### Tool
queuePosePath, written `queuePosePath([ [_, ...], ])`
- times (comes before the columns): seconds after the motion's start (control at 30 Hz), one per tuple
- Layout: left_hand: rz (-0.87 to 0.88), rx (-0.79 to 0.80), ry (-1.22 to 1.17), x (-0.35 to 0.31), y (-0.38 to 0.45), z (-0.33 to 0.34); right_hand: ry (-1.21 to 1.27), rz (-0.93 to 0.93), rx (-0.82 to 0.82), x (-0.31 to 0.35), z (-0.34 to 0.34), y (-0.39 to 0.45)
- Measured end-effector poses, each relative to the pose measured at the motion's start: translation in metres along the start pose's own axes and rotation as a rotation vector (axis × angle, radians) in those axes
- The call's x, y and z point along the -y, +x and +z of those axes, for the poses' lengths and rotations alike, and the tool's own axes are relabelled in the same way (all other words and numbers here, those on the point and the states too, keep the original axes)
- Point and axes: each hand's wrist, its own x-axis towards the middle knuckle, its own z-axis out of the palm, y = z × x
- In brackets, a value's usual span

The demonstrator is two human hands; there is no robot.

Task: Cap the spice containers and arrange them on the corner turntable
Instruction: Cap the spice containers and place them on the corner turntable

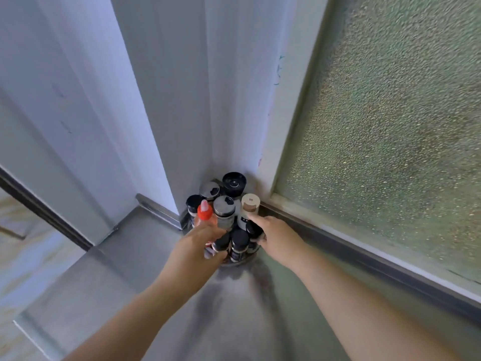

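A round metal turntable [235,263] sits in the corner of a steel counter [161,295], crowded with several capped spice containers. My left hand [200,246] curls round a black-capped jar [221,242] at the turntable's front left, just below a red-capped bottle [205,213]. My right hand [277,239] reaches in from the right. Its forefinger touches a white bottle with a beige cap [250,204], and its other fingers wrap a black-capped jar [253,228]. Between the hands stands another black-capped jar [239,239]. Chrome-lidded shakers [223,207] and a wide black lid [234,181] stand behind.
White wall panels [161,113] close off the corner on the left and behind. A frosted glass window [390,139] with a dark sill runs along the right. The counter's left edge drops to a pale floor [23,256].
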Motion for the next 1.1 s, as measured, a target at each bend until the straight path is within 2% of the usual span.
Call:
queuePosePath([
  [0.07, 0.012, 0.002, 0.005, -0.003, 0.003, 0.006, 0.003, 0.012, 0.019, -0.003, -0.004, -0.008],
  [0.17, 0.032, 0.014, -0.021, -0.021, 0.006, 0.020, 0.035, 0.025, -0.054, -0.014, -0.016, -0.037],
  [0.33, 0.189, 0.118, -0.057, -0.077, 0.003, 0.071, 0.027, 0.111, -0.105, -0.049, -0.034, -0.127],
  [0.5, 0.298, 0.312, -0.135, -0.146, -0.031, 0.149, 0.016, 0.322, -0.165, -0.109, -0.051, -0.241],
  [0.7, 0.426, 0.633, -0.141, -0.212, -0.085, 0.249, -0.019, 0.590, -0.288, -0.183, -0.058, -0.377],
  [0.87, 0.362, 0.827, -0.178, -0.257, -0.129, 0.333, 0.089, 0.751, -0.408, -0.223, -0.046, -0.466],
  [1.1, 0.114, 0.953, -0.420, -0.295, -0.169, 0.422, 0.203, 0.788, -0.400, -0.261, -0.015, -0.527],
])
